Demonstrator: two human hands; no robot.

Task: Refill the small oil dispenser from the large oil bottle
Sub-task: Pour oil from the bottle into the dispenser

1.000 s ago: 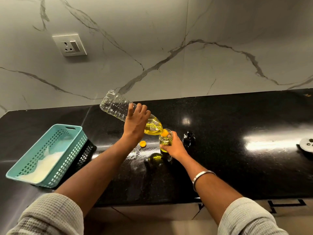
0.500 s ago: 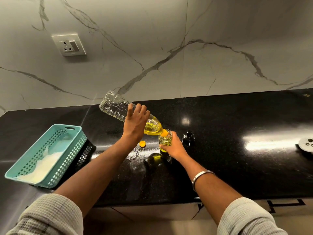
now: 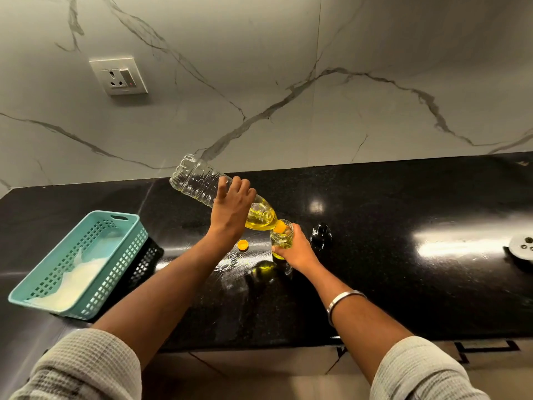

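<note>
Head view looks down on a black polished surface (image 3: 403, 284) in front of a marble wall (image 3: 288, 82). Left hand (image 3: 230, 210) is closed around the middle of the large oil bottle (image 3: 202, 183), which is tilted with its base up and away and its orange neck down. Yellow oil sits in the lower shoulder of this bottle, and the neck rests at the mouth of the small oil dispenser (image 3: 282, 238). Right hand (image 3: 297, 249) is wrapped around the dispenser, which stands upright on the surface; a little yellow oil shows at its bottom. A metal bangle (image 3: 343, 300) is on the right wrist.

Just left of the dispenser, an orange cap (image 3: 242, 245) lies on the surface, apart from both hands. Just right of the dispenser there is a small black object (image 3: 320, 236); I cannot tell what it is. Well to the left of the dispenser a teal plastic basket (image 3: 121, 223) rests tilted, with something white inside. On the wall, above and left of the dispenser, is a power socket (image 3: 118, 75). Far right of the dispenser, at the edge, a round grey part (image 3: 522, 246) is half visible.
</note>
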